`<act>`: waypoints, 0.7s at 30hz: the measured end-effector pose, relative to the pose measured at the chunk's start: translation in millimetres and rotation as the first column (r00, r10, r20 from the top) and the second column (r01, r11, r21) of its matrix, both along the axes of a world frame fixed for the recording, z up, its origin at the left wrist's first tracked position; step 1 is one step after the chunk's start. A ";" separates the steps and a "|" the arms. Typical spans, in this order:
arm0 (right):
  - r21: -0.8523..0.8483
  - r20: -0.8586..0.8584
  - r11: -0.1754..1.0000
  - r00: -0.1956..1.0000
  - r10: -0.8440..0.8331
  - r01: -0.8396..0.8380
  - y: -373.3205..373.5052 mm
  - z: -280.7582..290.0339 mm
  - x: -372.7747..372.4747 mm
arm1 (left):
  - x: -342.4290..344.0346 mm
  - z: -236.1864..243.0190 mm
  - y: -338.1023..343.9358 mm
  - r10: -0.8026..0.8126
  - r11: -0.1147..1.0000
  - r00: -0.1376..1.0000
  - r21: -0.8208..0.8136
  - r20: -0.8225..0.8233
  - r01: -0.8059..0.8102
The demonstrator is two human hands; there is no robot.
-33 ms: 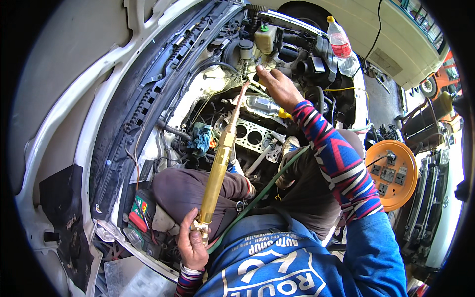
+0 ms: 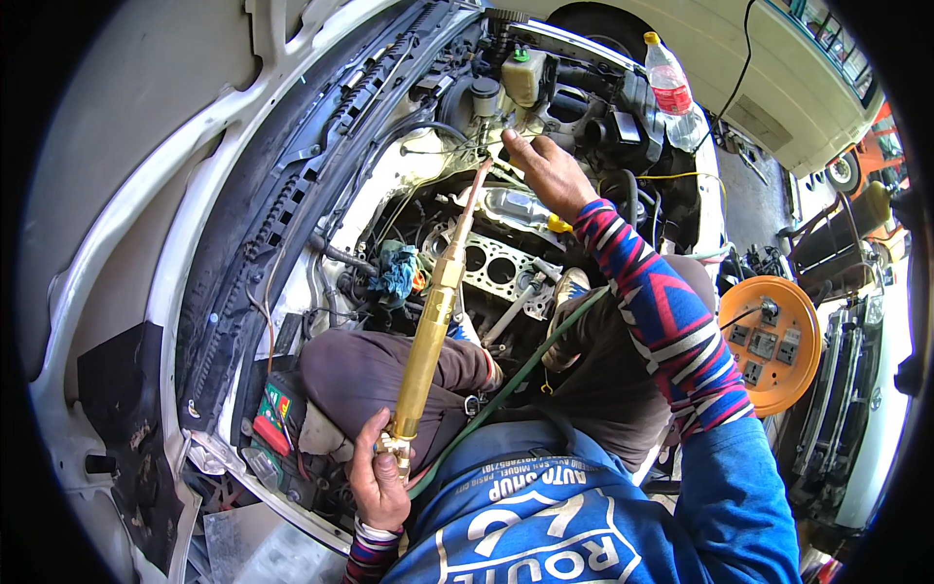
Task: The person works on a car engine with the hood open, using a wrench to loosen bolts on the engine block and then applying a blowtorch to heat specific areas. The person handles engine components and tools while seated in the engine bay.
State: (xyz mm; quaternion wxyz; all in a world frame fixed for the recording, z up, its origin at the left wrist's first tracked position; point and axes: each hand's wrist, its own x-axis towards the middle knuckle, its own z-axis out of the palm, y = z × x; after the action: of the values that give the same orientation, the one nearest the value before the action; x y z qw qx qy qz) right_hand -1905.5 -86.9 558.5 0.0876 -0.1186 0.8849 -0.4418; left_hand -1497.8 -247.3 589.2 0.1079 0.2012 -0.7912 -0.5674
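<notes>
Delta vs prev frame: none I can see. L hand point(image 2: 379, 487) still wrapped round the valve end of the brass torch point(image 2: 428, 350), low by my lap; torch body angles up & fwd over the eng bay, copper nozzle point(image 2: 473, 202) pointing away from me. R hand point(image 2: 555, 175) is up beside the nozzle tip, thumb & fingers close together; can't tell if it's pinching anything, bkgd there is too cluttered.

For the job: same pose both frames = no visible progress, so I'd call it a hold, w/ attn at the tip end.

In view the torch crosses the L end of the eng block point(image 2: 501, 273), round bores showing. Blue rag point(image 2: 397, 270) just L of that. Green hose point(image 2: 530, 375) runs diag across my lap. Clear bottle point(image 2: 671, 97) fwd-R & orange socket board point(image 2: 778, 385) off R, both well apart from the torch.
</notes>
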 end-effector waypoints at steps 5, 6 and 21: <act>0.134 -0.188 0.990 0.982 -0.008 0.033 -7.9 19.1 14.4 | -4.8 -1.4 -0.1 -0.001 0.999 1.000 -0.052 -0.002 0.001; 0.170 -0.244 0.985 0.970 0.017 0.025 -9.3 18.8 17.3 | -4.7 -2.1 0.2 0.003 0.998 1.000 -0.068 0.003 -0.003; 0.335 -0.557 0.939 0.820 0.133 0.075 -7.0 3.7 16.8 | 0.1 -7.1 -1.3 0.021 0.997 1.000 -0.077 -0.010 -0.021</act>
State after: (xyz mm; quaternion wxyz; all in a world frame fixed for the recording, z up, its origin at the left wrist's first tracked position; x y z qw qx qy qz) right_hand -1888.7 -93.9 562.2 -0.1555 -0.2422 0.9311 -0.2240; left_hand -1497.8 -248.6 582.1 0.1251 0.2026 -0.8098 -0.5363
